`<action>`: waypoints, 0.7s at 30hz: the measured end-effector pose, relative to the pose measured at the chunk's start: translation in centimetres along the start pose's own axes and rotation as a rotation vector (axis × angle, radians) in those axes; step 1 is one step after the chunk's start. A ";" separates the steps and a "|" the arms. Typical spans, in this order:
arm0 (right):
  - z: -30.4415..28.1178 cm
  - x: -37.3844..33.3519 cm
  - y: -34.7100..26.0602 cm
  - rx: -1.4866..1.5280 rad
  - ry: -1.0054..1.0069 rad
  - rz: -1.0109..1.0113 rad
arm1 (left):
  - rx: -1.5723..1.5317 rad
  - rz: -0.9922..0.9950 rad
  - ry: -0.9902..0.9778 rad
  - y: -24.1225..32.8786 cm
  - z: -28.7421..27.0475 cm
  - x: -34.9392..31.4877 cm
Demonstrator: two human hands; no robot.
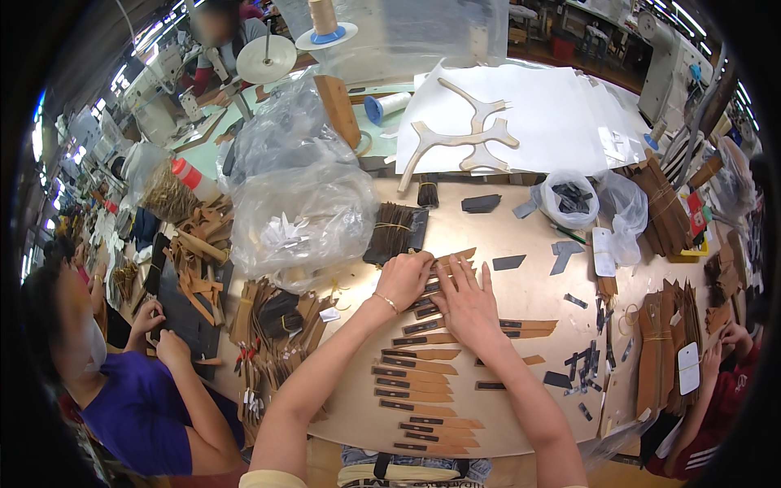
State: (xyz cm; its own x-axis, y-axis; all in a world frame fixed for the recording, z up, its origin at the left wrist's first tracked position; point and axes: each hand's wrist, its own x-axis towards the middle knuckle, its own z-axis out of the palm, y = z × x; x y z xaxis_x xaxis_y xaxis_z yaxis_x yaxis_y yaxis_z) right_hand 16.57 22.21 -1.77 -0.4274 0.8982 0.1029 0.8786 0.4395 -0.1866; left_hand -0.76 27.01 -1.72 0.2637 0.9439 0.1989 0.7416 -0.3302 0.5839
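A column of tan leather strips (419, 386), each with a small black piece near its left end, runs down the table before me. Bent and close together, the fingers of my left hand (403, 283) close on the left end of the topmost leather strip (457, 257). My right hand (469, 311) lies flat with fingers spread over the upper strips, hiding parts of them. Several similar strips (529, 328) stick out to the right of my right wrist. What lies directly under my fingertips is hidden.
Small black pieces (584, 366) lie scattered at right, near bundled brown leather (655, 350). A plastic bag (301, 224), a dark tied bundle (390, 232) and leather piles (281, 321) stand left. Farther off are a bag of dark scraps (569, 199) and white sheets (553, 122). People sit on both sides.
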 end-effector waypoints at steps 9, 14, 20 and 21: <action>-0.2 0.5 -0.5 -0.094 0.010 -0.015 | -0.027 0.018 0.011 -0.9 0.2 0.2; 0.4 1.1 -1.3 -0.197 0.021 -0.009 | -0.011 0.039 -0.037 -1.3 0.1 0.5; -0.4 1.0 -0.9 -0.172 -0.010 -0.036 | -0.040 -0.005 -0.031 -1.1 0.3 0.3; -0.6 1.0 -0.9 -0.167 -0.022 -0.034 | -0.036 -0.011 -0.034 -1.1 0.4 0.3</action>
State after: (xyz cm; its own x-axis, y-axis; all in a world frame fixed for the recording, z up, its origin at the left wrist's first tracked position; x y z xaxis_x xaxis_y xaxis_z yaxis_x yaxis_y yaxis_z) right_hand 15.49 22.70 -0.96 -0.4608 0.8835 0.0846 0.8858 0.4638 -0.0182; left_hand -1.28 27.64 -2.58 0.2764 0.9466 0.1660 0.7220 -0.3186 0.6142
